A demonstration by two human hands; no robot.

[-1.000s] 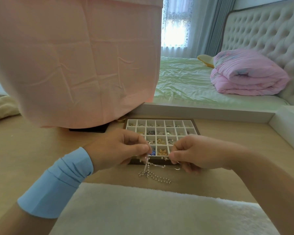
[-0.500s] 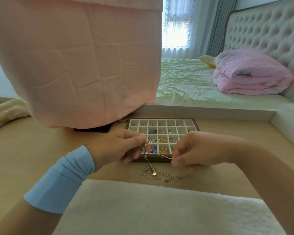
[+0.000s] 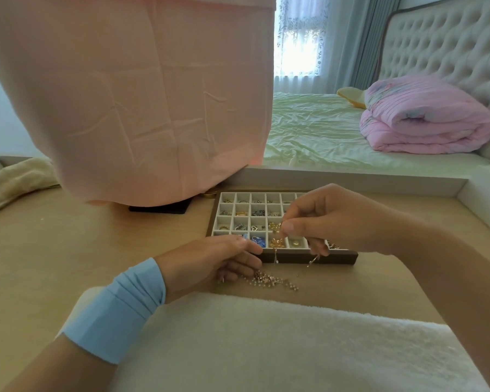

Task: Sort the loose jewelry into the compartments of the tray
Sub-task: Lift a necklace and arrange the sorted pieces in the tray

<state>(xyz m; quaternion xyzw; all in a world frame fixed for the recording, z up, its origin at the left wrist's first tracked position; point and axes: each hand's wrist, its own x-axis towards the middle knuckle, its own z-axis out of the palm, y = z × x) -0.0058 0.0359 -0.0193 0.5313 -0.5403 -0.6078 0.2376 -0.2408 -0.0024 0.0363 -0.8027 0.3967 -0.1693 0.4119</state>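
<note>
The tray (image 3: 280, 257) sits on the table (image 3: 68, 250), and many of its little boxes already have rings and small gold and blue pieces in them. Some boxes in the back row look empty, so the job seems partly done. The right hand (image 3: 331, 219) is over the tray, and its fingers (image 3: 287, 228) are pinched on a thin chain (image 3: 275, 254) that hangs down over the front wall of the tray. The left hand (image 3: 210, 261) rests on the table just in front of the tray, its fingers curled loosely beside the pile of beaded jewelry (image 3: 269, 280). I cannot tell if they hold any of it. That one small pile still has to go into the boxes. I count one tray, one loose pile, one hanging chain and two hands. The pieces in the pile are too tangled to count.
</note>
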